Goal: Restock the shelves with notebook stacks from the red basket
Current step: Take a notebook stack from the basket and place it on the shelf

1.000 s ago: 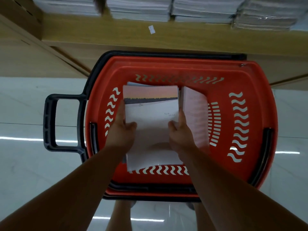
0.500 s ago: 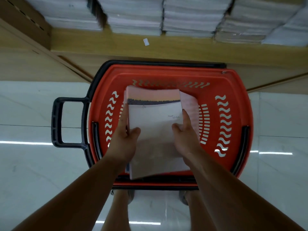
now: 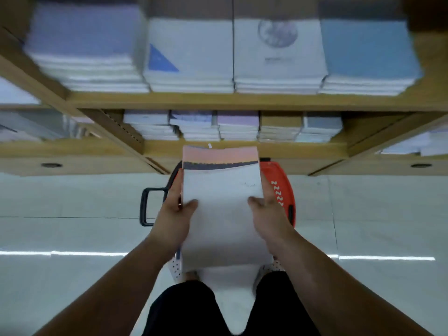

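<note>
left hand grips notebook stack | right hand grips it | cover writing unreadable

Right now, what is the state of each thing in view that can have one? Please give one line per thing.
notebook stack, held in the air over the basket.
left hand, grips the stack's left edge, thumb on top.
right hand, grips the stack's right edge, thumb on top.
red basket, below the stack, mostly hidden; contents cannot be told.
upper shelf, stocked with notebook piles.
lower shelf, stocked too.
</note>
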